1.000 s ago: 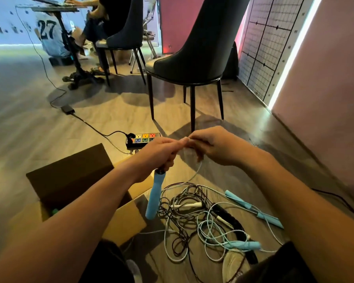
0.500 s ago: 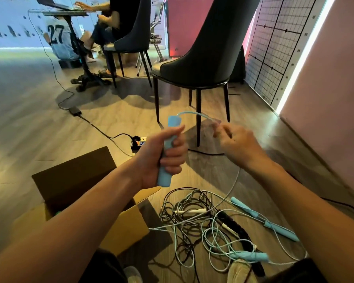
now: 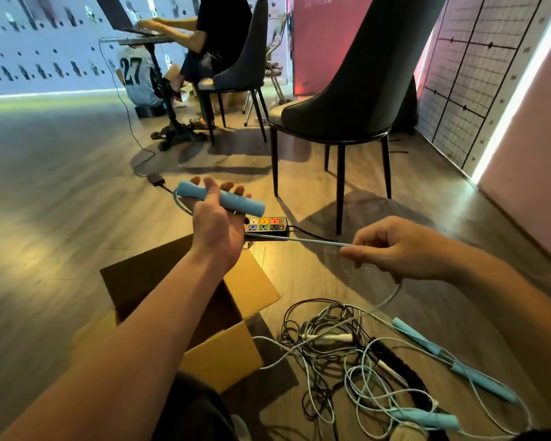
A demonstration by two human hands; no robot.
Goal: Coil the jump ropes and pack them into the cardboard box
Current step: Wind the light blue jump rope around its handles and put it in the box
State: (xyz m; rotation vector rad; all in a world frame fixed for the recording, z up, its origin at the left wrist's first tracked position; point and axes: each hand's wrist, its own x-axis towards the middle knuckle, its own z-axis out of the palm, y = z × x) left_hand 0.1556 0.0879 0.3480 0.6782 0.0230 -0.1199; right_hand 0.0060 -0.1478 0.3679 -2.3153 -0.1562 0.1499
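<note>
I am holding a light blue handle (image 3: 220,199) across my left hand (image 3: 215,222), palm up; this grip is lying wide, fingers spread, with only the thumb pressing the handle down. My right hand (image 3: 401,248) is pinching the pale blue cord (image 3: 303,240), a narrow grip closed on it, and the cord is running taut from there toward the left hand. Below the left grip the cardboard box (image 3: 233,297) is sitting open on the floor. Below the right grip the remaining jump ropes (image 3: 360,361) are lying tangled on the floor, beside the box.
</note>
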